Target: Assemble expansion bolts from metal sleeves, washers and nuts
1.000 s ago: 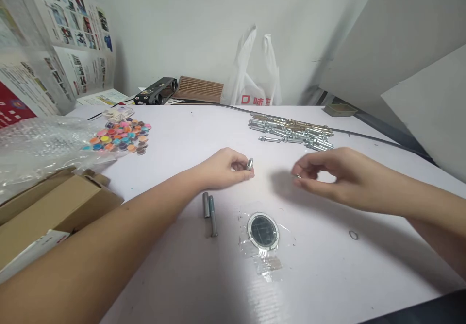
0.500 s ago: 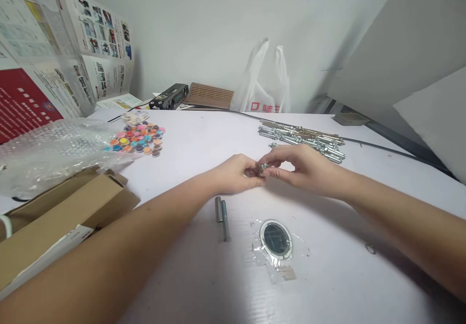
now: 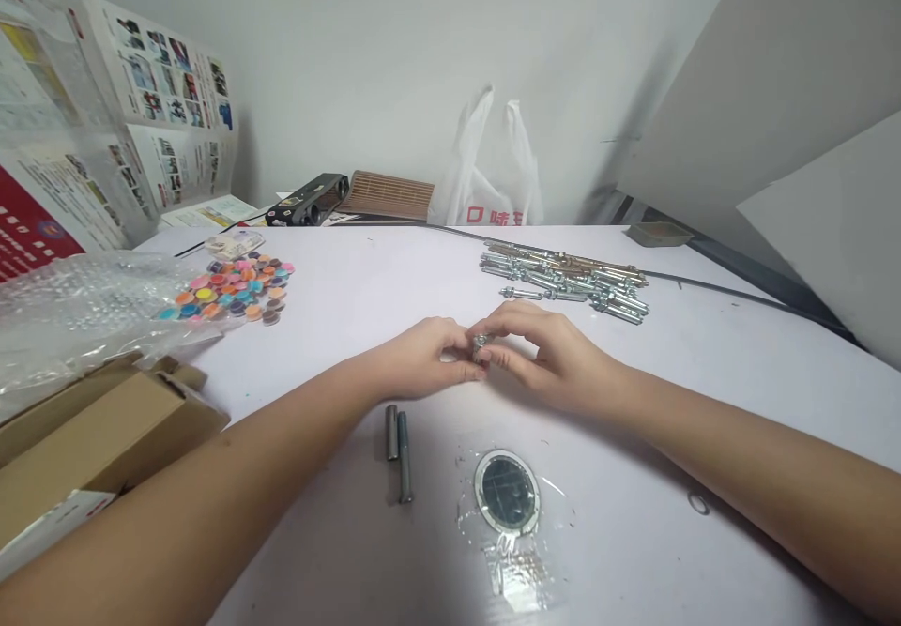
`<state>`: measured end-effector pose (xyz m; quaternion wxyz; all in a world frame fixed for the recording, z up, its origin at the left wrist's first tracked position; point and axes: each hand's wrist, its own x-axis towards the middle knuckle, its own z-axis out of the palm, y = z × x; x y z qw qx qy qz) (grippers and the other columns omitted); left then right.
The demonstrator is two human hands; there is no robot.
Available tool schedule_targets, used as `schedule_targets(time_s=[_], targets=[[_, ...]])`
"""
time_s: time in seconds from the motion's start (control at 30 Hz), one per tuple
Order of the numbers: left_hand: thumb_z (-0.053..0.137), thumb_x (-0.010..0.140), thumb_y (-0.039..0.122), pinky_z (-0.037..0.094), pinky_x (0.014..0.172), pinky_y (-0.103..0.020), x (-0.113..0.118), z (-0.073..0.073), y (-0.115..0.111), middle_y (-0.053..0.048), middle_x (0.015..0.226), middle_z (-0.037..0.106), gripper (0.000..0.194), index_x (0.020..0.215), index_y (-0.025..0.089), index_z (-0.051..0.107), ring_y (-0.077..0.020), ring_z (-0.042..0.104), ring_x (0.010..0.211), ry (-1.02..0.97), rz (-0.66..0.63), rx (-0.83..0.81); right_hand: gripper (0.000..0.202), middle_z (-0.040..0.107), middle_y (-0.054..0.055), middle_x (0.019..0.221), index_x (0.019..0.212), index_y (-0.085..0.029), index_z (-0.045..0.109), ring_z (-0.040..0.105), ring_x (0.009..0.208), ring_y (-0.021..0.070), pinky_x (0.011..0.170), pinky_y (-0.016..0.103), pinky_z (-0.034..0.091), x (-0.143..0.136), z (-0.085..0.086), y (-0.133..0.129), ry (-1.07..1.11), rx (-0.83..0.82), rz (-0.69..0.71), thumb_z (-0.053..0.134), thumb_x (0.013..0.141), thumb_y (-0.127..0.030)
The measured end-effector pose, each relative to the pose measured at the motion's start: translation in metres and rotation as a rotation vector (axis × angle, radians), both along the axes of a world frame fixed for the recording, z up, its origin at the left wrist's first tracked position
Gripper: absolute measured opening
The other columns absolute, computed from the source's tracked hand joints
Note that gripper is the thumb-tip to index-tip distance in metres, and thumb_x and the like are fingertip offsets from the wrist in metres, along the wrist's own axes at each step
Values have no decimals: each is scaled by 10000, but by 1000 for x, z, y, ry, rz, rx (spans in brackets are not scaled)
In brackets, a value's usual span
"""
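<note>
My left hand (image 3: 429, 360) and my right hand (image 3: 549, 356) meet over the white table, fingers pinched from both sides around a small shiny metal nut (image 3: 480, 343). The fingertips cover much of the nut. Just nearer to me than my left hand lie a short metal sleeve (image 3: 392, 433) and a bolt (image 3: 404, 457), side by side and nearly parallel. A thin washer (image 3: 698, 503) rests by my right forearm. Beyond my right hand is a pile of expansion bolts (image 3: 563, 277), roughly lined up in one direction.
A round dark disc with a pale rim (image 3: 507, 492) is taped to the table. On the left are colourful round pieces (image 3: 239, 286), bubble wrap (image 3: 84, 307) and a cardboard box (image 3: 105, 429). A plastic bag (image 3: 487, 171), black device (image 3: 308, 200) and small tray (image 3: 659, 234) stand at the back.
The view has shifted, so the table things appear further left and lower. Both hands still pinch the nut, with only slight finger movement.
</note>
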<state>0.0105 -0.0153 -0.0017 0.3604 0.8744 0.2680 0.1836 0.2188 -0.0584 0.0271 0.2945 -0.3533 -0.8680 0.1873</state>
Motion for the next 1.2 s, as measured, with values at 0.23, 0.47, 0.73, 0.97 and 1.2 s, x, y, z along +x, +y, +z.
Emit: schedule_targets(time_s=[0.23, 0.47, 0.73, 0.97, 1.2], targets=[[579, 867, 238, 456, 775, -267, 0, 1, -1, -21, 930, 681, 169, 983, 153, 669, -181, 619, 885, -52, -73, -50, 354, 665, 57, 1032, 1175, -246, 647, 577, 973, 181, 872, 361, 470, 2, 5, 0, -5, -11, 162, 489, 902, -86], [574, 884, 327, 414, 703, -261, 1, 3, -2, 3, 745, 582, 220, 775, 150, 646, -146, 545, 736, 29, -39, -9, 194, 680, 58, 890, 913, -192, 681, 593, 852, 193, 779, 353, 464, 3, 8, 3, -53, 54, -32, 666, 853, -375], [580, 876, 278, 423, 772, -277, 1, 7, -4, -13, 814, 647, 155, 871, 175, 695, -164, 587, 815, 40, -28, -30, 231, 585, 4, 644, 728, -199, 658, 517, 649, 142, 637, 297, 416, 16, 12, -5, 40, 28, 49, 670, 846, -398], [564, 896, 334, 412, 706, -266, 1, 9, -5, -4, 752, 614, 226, 785, 166, 666, -148, 561, 743, 41, -33, -18, 194, 662, 24, 783, 885, -188, 665, 563, 704, 134, 655, 286, 442, 13, 12, -12, 71, -137, 22, 564, 908, -352], [569, 881, 248, 417, 778, -271, 0, 9, -4, -9, 844, 649, 142, 891, 185, 696, -168, 590, 848, 50, -35, -29, 493, 419, -22, 467, 494, -193, 482, 365, 466, 95, 466, 271, 300, 15, 11, -15, 255, -146, -146, 470, 954, -372]])
